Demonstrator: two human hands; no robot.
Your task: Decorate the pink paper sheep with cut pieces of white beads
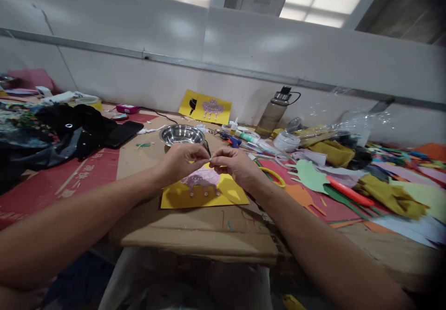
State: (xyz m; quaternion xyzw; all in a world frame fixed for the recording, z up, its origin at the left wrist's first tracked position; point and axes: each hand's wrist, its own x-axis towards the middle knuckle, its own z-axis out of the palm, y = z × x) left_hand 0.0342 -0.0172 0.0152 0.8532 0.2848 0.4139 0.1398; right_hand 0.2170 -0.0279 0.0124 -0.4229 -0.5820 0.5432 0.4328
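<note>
My left hand [186,159] and my right hand [235,163] meet fingertip to fingertip, both pinched closed. A tiny pale speck shows between the fingertips, too small to name. Below them lies a yellow card [177,201] bearing a pink-lilac cut-out [204,180] with legs and rows of small bead-like dots. My hands and wrists cover the card's upper part. Just behind my left hand sits a shiny metal bowl [167,138]; its contents are mostly out of sight.
A similar yellow card [223,115] leans on the wall. Around it stand a small glue bottle [234,126], a blue glue gun [230,140] and a water bottle [273,115]. Rightward lie coloured cut-outs [311,175] and red-handled scissors [350,191]; leftward, a phone [123,134] and dark cloth [83,124].
</note>
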